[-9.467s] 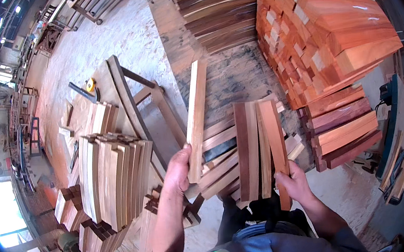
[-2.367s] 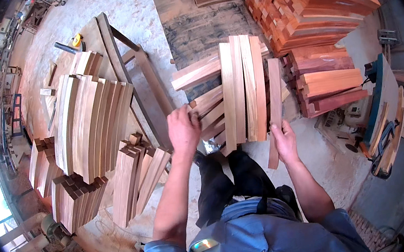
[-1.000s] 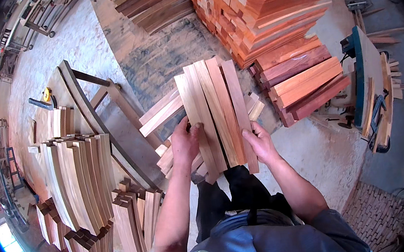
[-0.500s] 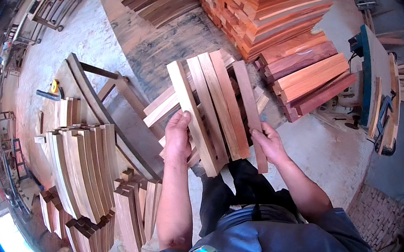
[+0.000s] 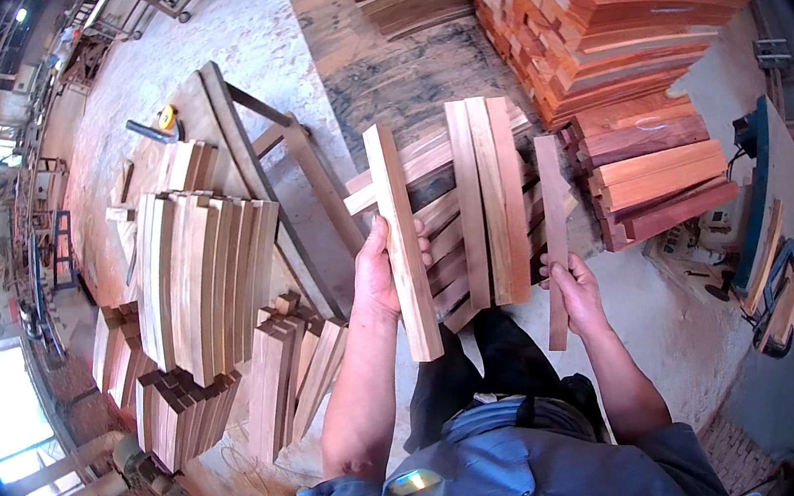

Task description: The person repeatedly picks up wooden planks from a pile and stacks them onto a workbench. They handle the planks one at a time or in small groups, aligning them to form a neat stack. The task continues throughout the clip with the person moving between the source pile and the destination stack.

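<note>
Wood slats are what both hands are busy with: the left hand (image 5: 380,285) is wrapped tight around a pale slat (image 5: 402,247), gripping it about mid-length so it stands lengthwise away from the body, its near end over the dark trousers (image 5: 491,365). The right hand (image 5: 576,290) is closed on the lower part of a thinner reddish slat (image 5: 552,239), held nearly parallel to the first. Between them, three more slats (image 5: 488,199) lie side by side on a low heap of mixed offcuts (image 5: 440,233) just ahead of the knees. To handle this well, I judge each piece should be gripped near its balance point, as the left one is; the right grip sits low, so that slat may tip at its far end. Keeping fingers off the edges where pieces meet would spare pinching. Farther left, curved pale boards (image 5: 197,273) lean in a bundle, with shorter blocks (image 5: 293,370) beside them on the floor (image 5: 222,31). Farther right rises a tall stack of reddish planks (image 5: 606,14), well apart from the hands.
</note>
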Available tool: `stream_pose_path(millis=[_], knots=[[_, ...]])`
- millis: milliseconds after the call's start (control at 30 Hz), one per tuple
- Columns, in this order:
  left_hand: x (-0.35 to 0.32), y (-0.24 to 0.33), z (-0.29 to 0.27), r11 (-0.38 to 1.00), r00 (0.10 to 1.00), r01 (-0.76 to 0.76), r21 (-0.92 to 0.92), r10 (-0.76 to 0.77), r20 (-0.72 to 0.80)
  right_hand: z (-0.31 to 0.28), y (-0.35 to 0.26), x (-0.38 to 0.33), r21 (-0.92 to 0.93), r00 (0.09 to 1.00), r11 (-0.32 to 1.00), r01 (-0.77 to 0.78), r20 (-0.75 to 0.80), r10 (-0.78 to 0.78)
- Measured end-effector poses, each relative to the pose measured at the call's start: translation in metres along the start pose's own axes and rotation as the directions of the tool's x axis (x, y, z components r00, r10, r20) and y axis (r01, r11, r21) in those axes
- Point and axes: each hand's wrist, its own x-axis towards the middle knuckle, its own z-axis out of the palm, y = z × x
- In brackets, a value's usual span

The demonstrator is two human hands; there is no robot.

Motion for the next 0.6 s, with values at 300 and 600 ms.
stream_pose_path(millis=[300, 600], knots=[[-0.014, 0.008, -0.016, 0.992, 0.987, 0.074, 0.107, -0.058, -0.148, 0.019, -0.004, 0.001, 0.03, 0.999, 0.999, 0.027, 0.02, -0.027], [0.023, -0.047, -0.008, 0.566, 0.908, -0.213, 0.797, 0.416, -0.053, 0.013, 0.012, -0.004, -0.002, 0.999, 1.0, -0.004, -0.036, 0.003]])
